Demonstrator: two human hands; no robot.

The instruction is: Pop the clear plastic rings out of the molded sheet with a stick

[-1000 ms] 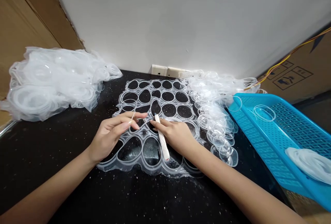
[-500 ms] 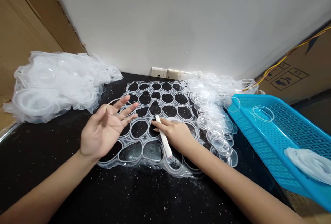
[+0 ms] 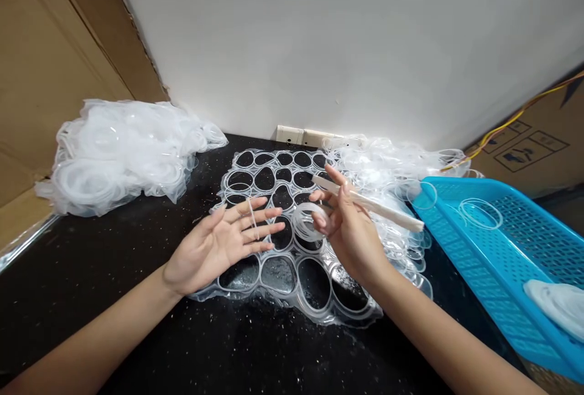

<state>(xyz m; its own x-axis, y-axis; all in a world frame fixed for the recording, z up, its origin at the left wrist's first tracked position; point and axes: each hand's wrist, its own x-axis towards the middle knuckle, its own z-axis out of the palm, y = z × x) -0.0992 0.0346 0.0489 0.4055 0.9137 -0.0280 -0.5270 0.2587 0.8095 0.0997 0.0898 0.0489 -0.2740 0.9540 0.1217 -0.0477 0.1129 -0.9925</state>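
My left hand [image 3: 223, 240] lies palm up, its fingers stretched and apart, with a thin translucent ring [image 3: 252, 218] looped across them. Facing it, my right hand [image 3: 349, 218] grips a flat white stick [image 3: 387, 209] that slants down to the right. A bundle of clear rings [image 3: 305, 222] hangs on the fingers of that hand. Beneath both hands a translucent rubbery sheet [image 3: 294, 254] full of round and oval holes is spread on the black speckled countertop [image 3: 219, 346].
A heap of translucent sheets [image 3: 118, 157] lies at the left beside cardboard [image 3: 50, 36]. Loose rings [image 3: 387, 167] pile up at the right. A blue plastic basket [image 3: 456, 249] holds rings and a white coil [image 3: 559, 307]. Sockets [image 3: 289, 134] sit against the wall.
My right hand has lifted off the sheet with the stick and turned, showing the ring bundle. My left hand has moved right and down, its fingers now spread toward the right hand.
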